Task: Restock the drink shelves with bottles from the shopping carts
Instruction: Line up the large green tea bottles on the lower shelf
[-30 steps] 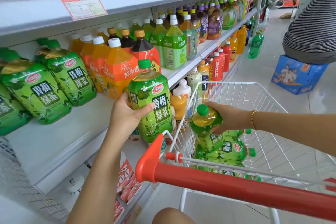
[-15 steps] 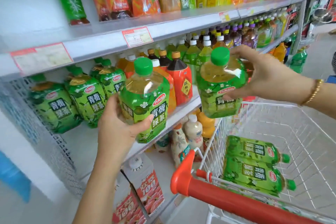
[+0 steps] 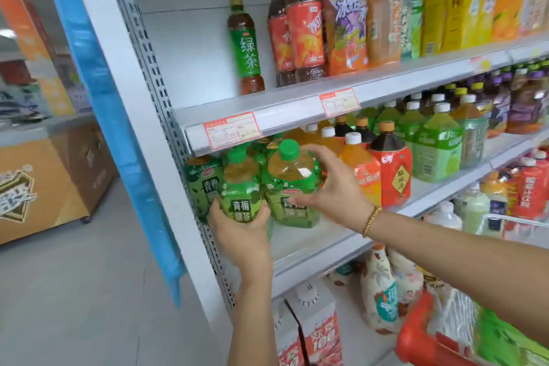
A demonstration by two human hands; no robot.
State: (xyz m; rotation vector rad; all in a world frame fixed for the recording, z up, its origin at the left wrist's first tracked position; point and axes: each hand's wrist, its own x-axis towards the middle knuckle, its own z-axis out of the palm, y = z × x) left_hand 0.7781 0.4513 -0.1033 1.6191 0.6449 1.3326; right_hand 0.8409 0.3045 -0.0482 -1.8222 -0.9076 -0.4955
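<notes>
Gripping left bottle (image 3: 240, 196) — left hand (image 3: 241, 236), right bottle (image 3: 292, 177) — right hand (image 3: 335, 196), at shelf (image 3: 315, 246)

I've only the one head-worn wide-angle view, close up at the left end of the drink shelves (image 3: 297, 108), facing them and tilted downward. The left hand (image 3: 240, 229) and right hand (image 3: 335, 196), each on a green tea bottle (image 3: 292, 184), sit mid-frame, with the shopping cart (image 3: 416, 339) low on the right.
</notes>
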